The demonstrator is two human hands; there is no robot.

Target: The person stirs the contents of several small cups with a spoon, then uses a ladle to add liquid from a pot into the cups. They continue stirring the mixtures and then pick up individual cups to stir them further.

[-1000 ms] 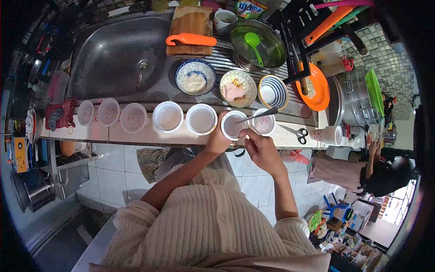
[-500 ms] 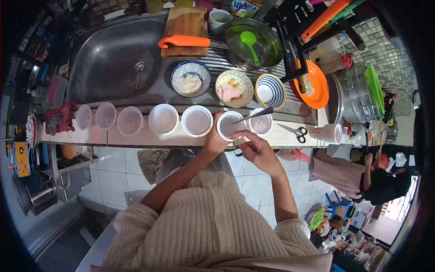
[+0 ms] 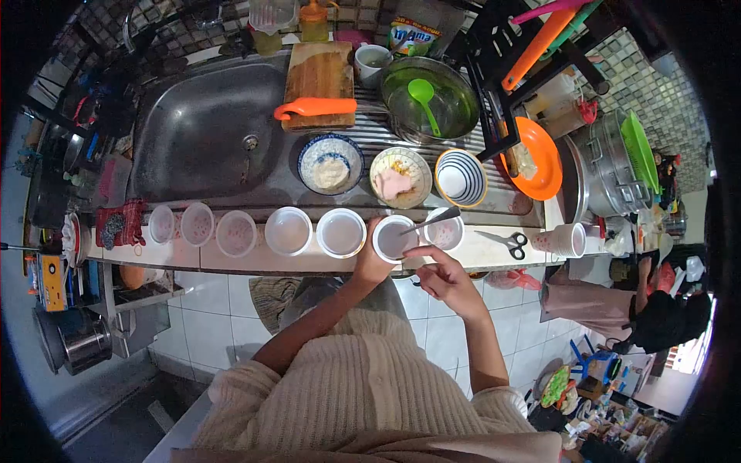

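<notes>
My left hand (image 3: 373,262) is wrapped round the side of a white plastic cup (image 3: 390,248) at the counter's front edge. A grey utensil (image 3: 432,223) leans in that cup, its handle sticking out to the right; its lower end is hard to make out. The index finger of my right hand (image 3: 448,285) reaches out to the cup's right rim, while its other fingers are loosely bent with nothing visible in them. Just right of it stands another plastic cup (image 3: 445,234). Leftward, a row of several cups (image 3: 342,233) holds pale contents or shows pink-patterned sides.
Behind the cups are a blue-rimmed bowl (image 3: 330,164) with white stuff, a bowl with pink paste (image 3: 400,179) and a striped bowl (image 3: 461,178). Scissors (image 3: 509,243) and stacked cups (image 3: 567,241) lie to the right. A sink (image 3: 208,139) is at left; another person (image 3: 602,301) stands far right.
The whole view has tilted, so the counter sits lower in it. My right index finger is straighter against the cup's rim; my left hand keeps its hold.
</notes>
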